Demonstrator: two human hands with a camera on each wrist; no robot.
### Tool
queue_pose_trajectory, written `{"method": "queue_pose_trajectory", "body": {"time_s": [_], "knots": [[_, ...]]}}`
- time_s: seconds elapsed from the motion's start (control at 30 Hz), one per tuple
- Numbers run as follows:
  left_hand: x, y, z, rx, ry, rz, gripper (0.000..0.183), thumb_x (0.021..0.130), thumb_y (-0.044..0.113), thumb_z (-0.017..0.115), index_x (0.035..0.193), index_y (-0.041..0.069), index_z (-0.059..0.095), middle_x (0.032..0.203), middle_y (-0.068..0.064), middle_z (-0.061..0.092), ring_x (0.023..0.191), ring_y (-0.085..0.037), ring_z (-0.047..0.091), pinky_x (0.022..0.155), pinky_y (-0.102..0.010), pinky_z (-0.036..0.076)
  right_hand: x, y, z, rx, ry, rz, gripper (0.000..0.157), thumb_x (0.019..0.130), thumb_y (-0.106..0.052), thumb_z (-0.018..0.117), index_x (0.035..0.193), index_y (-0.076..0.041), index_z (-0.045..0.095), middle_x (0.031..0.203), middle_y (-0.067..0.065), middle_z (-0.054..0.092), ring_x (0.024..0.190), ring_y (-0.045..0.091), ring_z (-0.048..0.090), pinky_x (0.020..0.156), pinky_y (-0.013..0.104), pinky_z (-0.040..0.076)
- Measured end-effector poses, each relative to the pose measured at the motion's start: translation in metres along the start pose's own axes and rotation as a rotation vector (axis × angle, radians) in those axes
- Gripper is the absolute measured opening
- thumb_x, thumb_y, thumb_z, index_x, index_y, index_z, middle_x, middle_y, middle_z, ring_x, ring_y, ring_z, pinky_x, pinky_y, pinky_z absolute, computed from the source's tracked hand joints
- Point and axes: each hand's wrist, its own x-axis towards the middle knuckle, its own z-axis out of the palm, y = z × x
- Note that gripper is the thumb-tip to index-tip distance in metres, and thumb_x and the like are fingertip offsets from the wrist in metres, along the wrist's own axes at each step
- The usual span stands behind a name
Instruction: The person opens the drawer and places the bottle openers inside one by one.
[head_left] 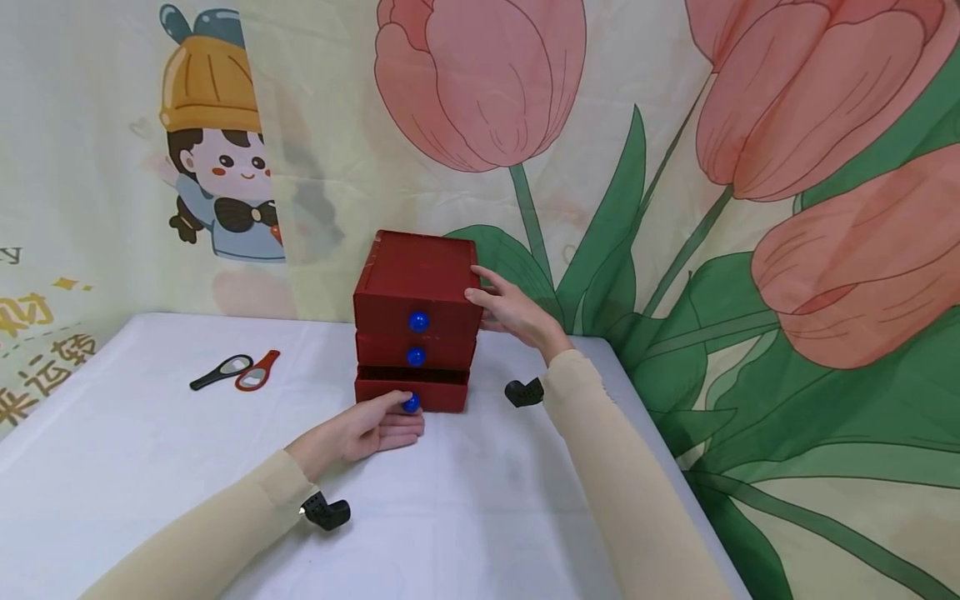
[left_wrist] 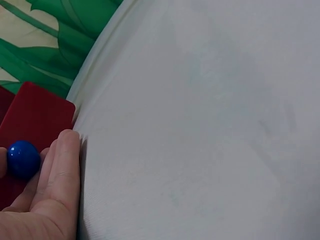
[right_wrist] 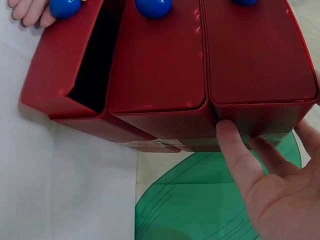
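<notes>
A red cabinet (head_left: 423,267) with three stacked drawers and round blue knobs stands on the table. Its bottom drawer (head_left: 450,397) is pulled partly out, with a dark gap behind its front panel. My left hand (head_left: 352,432) pinches that drawer's blue knob (left_wrist: 23,160) between thumb and fingers, the other fingers stretched out beneath it. The middle and top drawers are closed. My right hand (head_left: 517,315) rests on the cabinet's upper right side with fingers spread; in the right wrist view its fingertips (right_wrist: 229,131) touch the side wall near the top drawer.
Left of the cabinet lie a black magnifying glass (head_left: 219,372) and a red magnifying glass (head_left: 257,372), side by side. A white cloth (head_left: 465,517) covers the table. Close behind hangs a backdrop (head_left: 322,167) with tulips and a cartoon figure.
</notes>
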Motion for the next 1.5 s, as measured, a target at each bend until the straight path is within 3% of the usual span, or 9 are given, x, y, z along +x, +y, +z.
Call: {"method": "queue_pose_trajectory", "body": {"time_s": [0.47,0.7,1.5], "knots": [[-0.019,-0.011,0.005,0.008,0.007,-0.017,0.057,0.11,0.037,0.059,0.14,-0.011,0.056,0.132,-0.029,0.069,0.12,-0.037,0.072,0.103,-0.047,0.057,0.0,0.0,-0.001,-0.003,-0.003,0.005,0.07,0.111,-0.034,0.058,0.17,-0.034,0.021,0.165,0.013,0.035,0.139,0.042,0.054,0.118,0.051,0.046],[-0.029,-0.014,0.004,0.016,-0.016,-0.021,0.061,0.11,0.04,0.058,0.143,-0.011,0.053,0.135,-0.028,0.068,0.124,-0.037,0.07,0.105,-0.046,0.056,0.001,0.0,0.001,-0.004,0.003,0.002,0.07,0.11,-0.034,0.058,0.17,-0.034,0.021,0.165,0.013,0.035,0.14,0.041,0.054,0.117,0.051,0.047],[-0.049,-0.024,0.009,0.04,-0.024,-0.049,0.063,0.108,0.042,0.061,0.143,-0.011,0.053,0.13,-0.025,0.071,0.117,-0.034,0.073,0.104,-0.047,0.057,0.001,0.003,0.0,0.006,-0.008,-0.004,0.07,0.111,-0.034,0.058,0.17,-0.034,0.021,0.165,0.014,0.034,0.141,0.045,0.051,0.118,0.053,0.045]]}}
